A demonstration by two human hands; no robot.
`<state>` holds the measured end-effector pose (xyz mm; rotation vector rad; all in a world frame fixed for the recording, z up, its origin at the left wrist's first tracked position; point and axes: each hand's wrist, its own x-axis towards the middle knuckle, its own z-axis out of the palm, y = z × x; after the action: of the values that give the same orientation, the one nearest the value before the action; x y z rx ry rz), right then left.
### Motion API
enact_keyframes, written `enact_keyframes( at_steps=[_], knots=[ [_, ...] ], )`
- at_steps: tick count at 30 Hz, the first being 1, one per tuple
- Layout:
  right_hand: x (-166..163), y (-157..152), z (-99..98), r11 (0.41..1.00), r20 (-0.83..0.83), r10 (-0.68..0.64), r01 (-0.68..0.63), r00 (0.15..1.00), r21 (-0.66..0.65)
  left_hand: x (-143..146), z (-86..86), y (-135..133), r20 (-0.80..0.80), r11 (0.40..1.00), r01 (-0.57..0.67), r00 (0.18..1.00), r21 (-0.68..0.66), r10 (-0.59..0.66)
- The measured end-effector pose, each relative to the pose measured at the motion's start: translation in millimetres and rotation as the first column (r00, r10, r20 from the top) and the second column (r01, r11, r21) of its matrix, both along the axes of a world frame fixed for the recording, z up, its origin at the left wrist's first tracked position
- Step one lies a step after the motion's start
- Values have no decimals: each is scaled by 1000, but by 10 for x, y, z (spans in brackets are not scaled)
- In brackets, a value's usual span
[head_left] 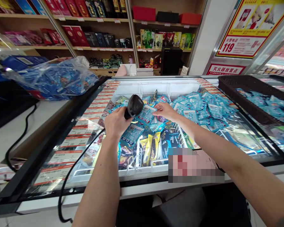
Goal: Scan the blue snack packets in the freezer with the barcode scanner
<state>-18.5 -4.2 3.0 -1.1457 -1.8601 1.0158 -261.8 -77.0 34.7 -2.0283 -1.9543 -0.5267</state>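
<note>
My left hand is wrapped round the handle of a black corded barcode scanner, its head tilted toward the right. My right hand pinches the edge of a light blue packet, which lies just right of the scanner head. Under the left hand, another blue packet rests on the glass top of the chest freezer. A large pile of similar blue packets spreads over the glass to the right of my right hand.
Ice-cream packs show through the glass. At the right stands a brown basket of blue packets; a clear plastic bag of packets sits left. The scanner's cable runs along the left side. Stocked shelves line the back.
</note>
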Motion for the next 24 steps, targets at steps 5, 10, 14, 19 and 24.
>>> enact_keyframes(
  at_steps=[5,10,14,19,24],
  knots=[
    [-41,-88,57,987,-233,-134,109,963,-117,3,-1,5,59,997,-9,998,79,4],
    [97,-153,179,967,-287,-251,229,924,-108,19,-23,11,68,995,13,998,95,-20],
    [488,-262,230,909,-188,-372,398,909,126,63,-46,1,43,995,48,998,87,-52],
    [1065,-451,176,799,-101,-503,507,858,324,185,-73,-26,-9,993,100,995,65,-99],
    [1326,-517,65,781,-71,-538,528,840,332,368,-85,-16,-63,986,163,985,46,-160]
  ],
)
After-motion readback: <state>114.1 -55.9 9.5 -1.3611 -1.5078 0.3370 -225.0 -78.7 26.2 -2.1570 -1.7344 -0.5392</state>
